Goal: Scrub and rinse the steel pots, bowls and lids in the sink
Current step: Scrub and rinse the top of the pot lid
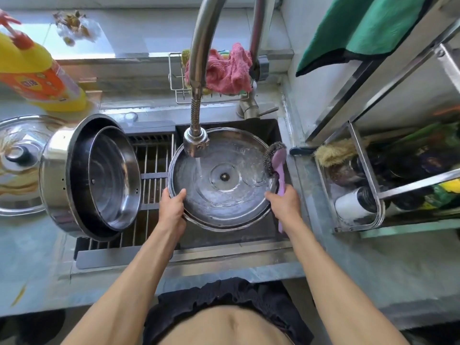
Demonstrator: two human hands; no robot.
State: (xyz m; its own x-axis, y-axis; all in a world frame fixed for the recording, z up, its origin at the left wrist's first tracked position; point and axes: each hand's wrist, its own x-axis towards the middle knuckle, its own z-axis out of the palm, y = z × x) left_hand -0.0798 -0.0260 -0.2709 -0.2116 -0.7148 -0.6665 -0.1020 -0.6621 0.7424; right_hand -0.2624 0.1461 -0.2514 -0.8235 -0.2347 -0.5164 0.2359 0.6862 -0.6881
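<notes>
— What's under the faucet (196,143)?

— A steel lid (221,180), underside up, held over the sink (278,130) with water running onto it. My left hand (171,207) grips its near-left rim, thumb over the edge. My right hand (286,202) grips the purple handle of a scrub brush (276,158), whose wire head sits at the lid's right rim.

— And the rest?

— A steel pot (57,180) lies on its side on the drying rack (154,175), a steel bowl (114,178) nested inside. Another lid (20,160) rests on the counter at far left, near the yellow detergent bottle (37,73).
</notes>
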